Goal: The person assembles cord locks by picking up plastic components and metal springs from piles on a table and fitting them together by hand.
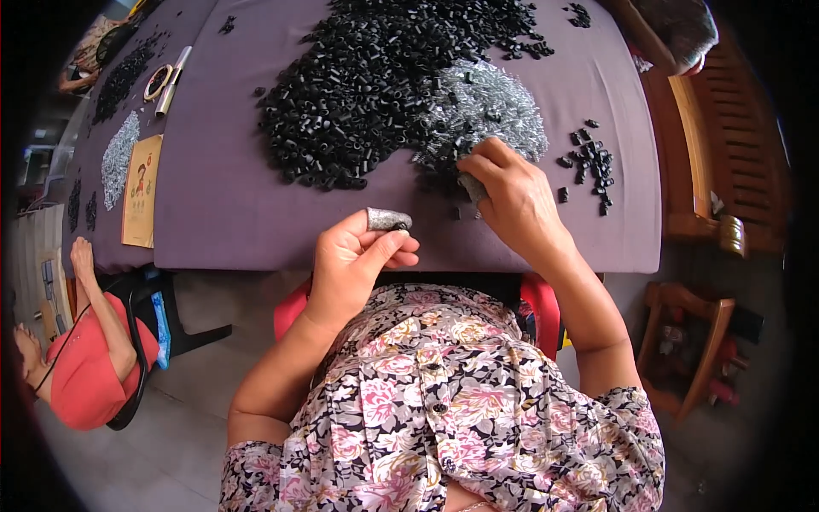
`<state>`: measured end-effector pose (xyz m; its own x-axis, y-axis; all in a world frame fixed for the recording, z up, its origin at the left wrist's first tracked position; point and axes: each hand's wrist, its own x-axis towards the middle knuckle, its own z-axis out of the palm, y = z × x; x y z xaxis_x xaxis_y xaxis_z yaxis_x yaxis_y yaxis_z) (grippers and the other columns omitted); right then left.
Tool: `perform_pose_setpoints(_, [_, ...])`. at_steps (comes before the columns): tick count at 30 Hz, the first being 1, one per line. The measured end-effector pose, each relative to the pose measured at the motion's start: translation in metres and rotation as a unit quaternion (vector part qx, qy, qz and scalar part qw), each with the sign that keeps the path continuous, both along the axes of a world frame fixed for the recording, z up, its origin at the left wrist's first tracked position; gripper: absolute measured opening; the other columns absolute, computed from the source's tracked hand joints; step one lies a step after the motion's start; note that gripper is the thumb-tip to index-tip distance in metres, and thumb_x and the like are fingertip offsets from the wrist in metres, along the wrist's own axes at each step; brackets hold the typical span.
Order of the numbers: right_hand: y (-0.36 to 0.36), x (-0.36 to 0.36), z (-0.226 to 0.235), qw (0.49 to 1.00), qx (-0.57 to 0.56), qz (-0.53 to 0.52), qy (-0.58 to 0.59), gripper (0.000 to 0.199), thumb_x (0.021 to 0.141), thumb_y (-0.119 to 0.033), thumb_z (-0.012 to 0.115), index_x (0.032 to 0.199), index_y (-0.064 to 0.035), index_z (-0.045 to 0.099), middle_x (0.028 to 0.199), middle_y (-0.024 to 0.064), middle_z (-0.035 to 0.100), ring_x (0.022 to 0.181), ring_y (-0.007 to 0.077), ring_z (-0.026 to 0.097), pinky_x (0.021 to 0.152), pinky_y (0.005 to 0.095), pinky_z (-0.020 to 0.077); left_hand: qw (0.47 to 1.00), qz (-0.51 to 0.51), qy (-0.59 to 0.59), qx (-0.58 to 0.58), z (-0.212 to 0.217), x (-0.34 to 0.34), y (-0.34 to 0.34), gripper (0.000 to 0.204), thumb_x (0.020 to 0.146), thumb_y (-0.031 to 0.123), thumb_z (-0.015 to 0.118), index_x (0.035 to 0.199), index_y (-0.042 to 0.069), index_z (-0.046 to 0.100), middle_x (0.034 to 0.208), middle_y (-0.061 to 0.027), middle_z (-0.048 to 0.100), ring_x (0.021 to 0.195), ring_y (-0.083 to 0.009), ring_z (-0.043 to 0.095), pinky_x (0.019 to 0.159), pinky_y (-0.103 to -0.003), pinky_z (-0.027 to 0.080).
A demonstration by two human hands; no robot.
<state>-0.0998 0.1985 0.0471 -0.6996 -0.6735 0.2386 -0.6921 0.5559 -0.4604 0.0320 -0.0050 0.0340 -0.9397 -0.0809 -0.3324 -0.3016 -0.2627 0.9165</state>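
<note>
My left hand [357, 256] is closed just over the near edge of the table, a small black plastic piece [399, 227] pinched between thumb and index finger. A grey finger cover [384, 219] wraps that index finger. At the near side of a heap of small shiny clear or silvery pieces [490, 107], my right hand [512, 192] is closed, fingertips pointing down. Another grey cover [472, 186] shows on one of its fingers. What its fingertips hold, if anything, is hidden. A large heap of short black tubes [341, 111] spreads left of and behind the shiny heap.
Loose black pieces [593, 166] lie at the table's right side. On the purple cloth [213, 205] at left are a yellow booklet [141, 192], a tape roll [158, 83] and another shiny pile [119, 162]. A person in red [98, 367] sits left; another person's arm [644, 34] reaches in at far right.
</note>
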Motion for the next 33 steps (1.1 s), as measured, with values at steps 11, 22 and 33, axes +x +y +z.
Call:
perform_pose_setpoints(11, [0.033, 0.006, -0.010, 0.995, -0.085, -0.038, -0.044, 0.042, 0.066, 0.017, 0.058, 0.102, -0.0021, 0.068, 0.106, 0.0117, 0.064, 0.095, 0.0314, 0.065, 0.082, 0.0359, 0.0533, 0.999, -0.015, -0.018, 0.037, 0.002, -0.002, -0.003, 0.017, 0.097, 0.006, 0.061, 0.110, -0.004, 0.063, 0.092, -0.0109, 0.071, 0.078, -0.0146, 0.069, 0.072, -0.026, 0.056])
perform_pose_setpoints(22, [-0.011, 0.002, 0.001, 0.997, -0.040, 0.024, -0.056, 0.044, 0.063, 0.011, 0.059, 0.104, -0.0023, 0.067, 0.096, 0.0140, 0.062, 0.088, 0.0371, 0.063, 0.077, 0.0402, 0.0528, 0.998, -0.020, -0.033, 0.040, 0.007, -0.003, -0.002, 0.018, 0.097, 0.006, 0.061, 0.111, -0.004, 0.062, 0.093, -0.0114, 0.071, 0.080, -0.0146, 0.068, 0.074, -0.026, 0.056])
perform_pose_setpoints(33, [0.008, -0.013, 0.013, 0.992, -0.043, 0.022, -0.117, 0.038, 0.068, 0.016, 0.057, 0.101, -0.0005, 0.066, 0.100, 0.0126, 0.064, 0.091, 0.0315, 0.066, 0.077, 0.0351, 0.0532, 0.998, -0.027, -0.024, 0.050, 0.004, -0.003, -0.007, 0.017, 0.097, 0.005, 0.060, 0.112, -0.004, 0.062, 0.094, -0.0113, 0.071, 0.081, -0.0148, 0.069, 0.075, -0.026, 0.056])
